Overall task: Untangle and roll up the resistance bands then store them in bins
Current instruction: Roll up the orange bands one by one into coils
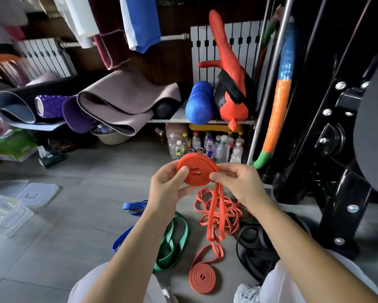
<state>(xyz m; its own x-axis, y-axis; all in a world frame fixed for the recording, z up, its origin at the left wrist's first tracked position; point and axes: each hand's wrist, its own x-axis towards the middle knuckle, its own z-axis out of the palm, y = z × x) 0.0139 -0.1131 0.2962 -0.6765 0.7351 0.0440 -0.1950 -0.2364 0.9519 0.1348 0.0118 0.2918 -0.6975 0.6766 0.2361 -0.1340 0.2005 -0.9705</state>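
Nearest, straight below the held orange roll (196,171): a finished orange coil (202,278) flat on the grey floor, between two pale-trousered knees. Down-left of the roll, a green band (175,239) in loose loops, and a blue band (131,206) just beyond it. Down-right of the roll, black bands (260,246) heaped, partly hidden under the right forearm. Directly beneath the roll, an orange tangle (218,208) on the floor, with the roll's unwound tail hanging down into it.

Gripped at chest height by both hands: left hand (168,184) clamped on the roll, thumb on its face and fingers behind; right hand (240,182) pinching the rim where the tail leaves.

Far left of the roll, clear bins (6,215) and their lids (37,192) on the floor. Behind the roll, plastic bottles (205,145) under a shelf (183,119); above those, rolled mats (118,101) and a blue foam roller (200,101).
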